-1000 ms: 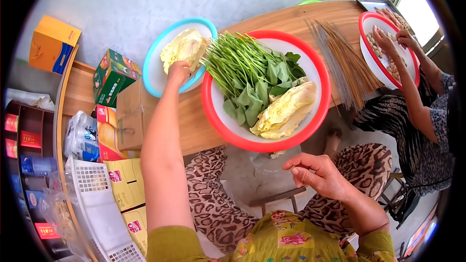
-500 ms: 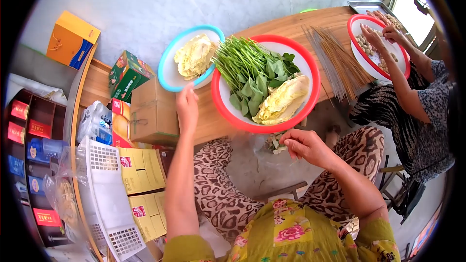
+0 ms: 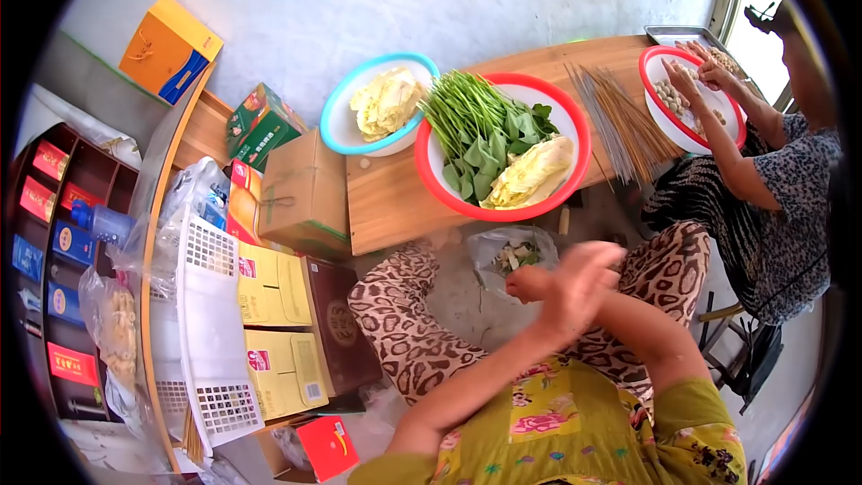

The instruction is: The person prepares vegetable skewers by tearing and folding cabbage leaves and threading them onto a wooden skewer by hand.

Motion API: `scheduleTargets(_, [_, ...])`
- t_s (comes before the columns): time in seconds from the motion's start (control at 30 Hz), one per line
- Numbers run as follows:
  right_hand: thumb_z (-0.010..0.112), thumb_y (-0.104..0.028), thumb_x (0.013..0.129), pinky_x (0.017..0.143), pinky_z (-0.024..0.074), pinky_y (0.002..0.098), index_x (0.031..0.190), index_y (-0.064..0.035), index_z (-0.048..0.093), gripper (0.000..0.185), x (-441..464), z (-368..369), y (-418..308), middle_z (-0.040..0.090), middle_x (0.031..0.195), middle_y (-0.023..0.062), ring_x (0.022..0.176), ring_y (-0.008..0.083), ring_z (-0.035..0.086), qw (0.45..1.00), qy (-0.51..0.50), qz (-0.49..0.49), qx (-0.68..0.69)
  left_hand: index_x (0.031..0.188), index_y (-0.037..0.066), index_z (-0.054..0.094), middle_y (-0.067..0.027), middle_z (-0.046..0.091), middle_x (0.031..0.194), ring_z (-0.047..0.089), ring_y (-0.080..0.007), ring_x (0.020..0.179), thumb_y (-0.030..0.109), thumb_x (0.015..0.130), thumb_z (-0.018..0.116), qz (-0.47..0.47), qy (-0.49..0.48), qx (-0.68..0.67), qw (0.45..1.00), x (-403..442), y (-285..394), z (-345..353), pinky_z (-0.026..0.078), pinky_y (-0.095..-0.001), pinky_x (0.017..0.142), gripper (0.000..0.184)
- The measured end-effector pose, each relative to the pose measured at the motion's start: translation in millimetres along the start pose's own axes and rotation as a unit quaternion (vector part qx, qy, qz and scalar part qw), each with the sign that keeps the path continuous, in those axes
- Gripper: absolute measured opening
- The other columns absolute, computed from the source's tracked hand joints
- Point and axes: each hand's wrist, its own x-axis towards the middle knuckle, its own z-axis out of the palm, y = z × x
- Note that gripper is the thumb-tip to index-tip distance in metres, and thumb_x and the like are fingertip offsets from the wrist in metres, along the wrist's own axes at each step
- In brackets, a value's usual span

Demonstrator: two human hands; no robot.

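My left hand (image 3: 582, 292) is in front of my lap, blurred, fingers stretched out, crossing over my right wrist. Beyond it my right hand (image 3: 530, 284) has its fingers curled; whatever they may hold is hidden. Just past my right hand, a clear plastic bag (image 3: 492, 260) with vegetable scraps (image 3: 515, 256) is below the table edge. On the table, a red-rimmed basin (image 3: 575, 175) holds green stems (image 3: 462, 112), leafy greens (image 3: 485, 157) and a pale cabbage piece (image 3: 532, 175). Cabbage leaves (image 3: 386, 103) lie in a blue-rimmed basin (image 3: 334, 117).
Skewers (image 3: 628, 121) lie on the wooden table (image 3: 386, 207). At right, a person (image 3: 781, 189) has both hands over another red-rimmed basin (image 3: 738, 139). Left are a cardboard box (image 3: 305, 189), yellow boxes (image 3: 283, 368), a white plastic basket (image 3: 215, 332) and shelves (image 3: 99, 175).
My left hand has left the cabbage in the blue-rimmed basin and moved down and right across my right wrist. The view has shifted, showing more of the scrap bag.
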Motion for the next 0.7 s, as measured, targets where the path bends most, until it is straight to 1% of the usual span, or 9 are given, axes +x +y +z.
scheduleTargets(0.13, [0.049,-0.024,0.081,0.068,0.0498,0.0461,0.08,-0.0059,0.064,0.023,35.7,27.2,1.9,0.065,0.077,0.0152,0.076,0.0354,0.063,0.992,0.069,-0.015,-0.101,0.115,0.003,0.058,-0.0148,0.058,0.113,0.056,-0.0316,0.105,0.017,0.086,0.06,0.047,-0.12,-0.234,0.964,-8.3,43.3,55.4,0.043,-0.0406,0.092,0.033])
scheduleTargets(0.2, [0.051,-0.024,0.081,0.064,0.0495,0.0456,0.075,-0.0067,0.062,0.021,43.0,32.1,5.6,0.064,0.069,0.0138,0.071,0.0342,0.063,0.986,0.118,-0.027,-0.114,0.116,0.004,0.058,-0.0138,0.059,0.113,0.057,-0.0323,0.104,0.028,0.084,0.062,0.095,-0.408,-0.117,0.9,-20.8,34.8,57.4,0.043,-0.0422,0.092,0.04])
scheduleTargets(0.3, [0.05,-0.024,0.083,0.064,0.0498,0.0444,0.078,-0.0077,0.063,0.022,38.4,44.2,13.0,0.064,0.069,0.0133,0.07,0.0317,0.064,0.989,0.124,-0.028,-0.073,0.114,0.006,0.059,-0.0128,0.061,0.112,0.058,-0.0324,0.103,0.038,0.084,0.059,0.17,-0.269,-0.104,0.942,-26.2,2.6,40.9,0.044,-0.0421,0.091,0.045])
scheduleTargets(0.37, [0.05,-0.025,0.084,0.063,0.0503,0.0433,0.079,-0.0083,0.063,0.022,21.7,46.2,40.5,0.064,0.069,0.0124,0.069,0.0295,0.065,0.997,0.064,0.001,-0.047,0.112,0.006,0.061,-0.0127,0.061,0.114,0.058,-0.031,0.105,0.033,0.079,0.064,0.088,-0.221,-0.075,0.968,-44.0,-50.9,20.7,0.045,-0.0412,0.089,0.042])
scheduleTargets(0.43, [0.054,-0.018,0.081,0.059,0.0525,0.0409,0.078,-0.0072,0.064,0.015,-10.9,28.0,63.6,0.067,0.074,0.0094,0.068,0.0244,0.067,0.997,-0.019,0.069,-0.005,0.107,0.004,0.063,-0.0143,0.059,0.116,0.056,-0.0297,0.107,0.022,0.08,0.063,-0.008,-0.231,0.165,0.959,-80.8,-121.9,-18.9,0.045,-0.0428,0.089,0.033])
scheduleTargets(0.5, [0.059,-0.015,0.079,0.057,0.0539,0.0386,0.077,-0.0055,0.065,0.011,-38.2,-2.1,71.7,0.068,0.076,0.0083,0.065,0.0216,0.067,0.982,-0.066,0.177,0.004,0.112,0.003,0.059,-0.0177,0.055,0.12,0.051,-0.0342,0.111,0.025,0.08,0.065,-0.277,-0.319,0.419,0.804,-94.3,-134.9,-75.0,0.043,-0.0428,0.09,0.04])
scheduleTargets(0.53, [0.06,-0.015,0.078,0.056,0.0542,0.0375,0.078,-0.0044,0.066,0.012,-48.1,-17.3,74.4,0.069,0.076,0.0087,0.063,0.0214,0.067,0.966,-0.081,0.247,-0.011,0.115,0.003,0.057,-0.0189,0.052,0.122,0.051,-0.0371,0.111,0.029,0.08,0.066,-0.241,-0.313,0.513,0.762,-118.4,-140.2,-99.2,0.043,-0.0433,0.091,0.045])
scheduleTargets(0.57, [0.062,-0.016,0.077,0.06,0.0548,0.0374,0.08,-0.004,0.067,0.013,-37.3,-7.7,130.4,0.068,0.077,0.0101,0.066,0.0222,0.068,0.975,-0.044,0.104,-0.191,0.116,0.004,0.057,-0.0197,0.052,0.122,0.051,-0.0368,0.111,0.028,0.081,0.065,-0.31,-0.317,0.461,0.769,-117.7,-136.8,-116.6,0.044,-0.043,0.09,0.044])
scheduleTargets(0.7, [0.061,-0.022,0.076,0.073,0.0516,0.0448,0.083,-0.0088,0.068,0.017,-68.9,-87.7,106.6,0.066,0.086,0.0172,0.083,0.0347,0.064,0.927,0.28,0.249,-0.005,0.119,0.004,0.055,-0.0194,0.056,0.113,0.055,-0.0373,0.102,0.023,0.084,0.062,-0.326,-0.272,0.377,0.823,-118.6,-105.7,-125.7,0.045,-0.0437,0.083,0.041])
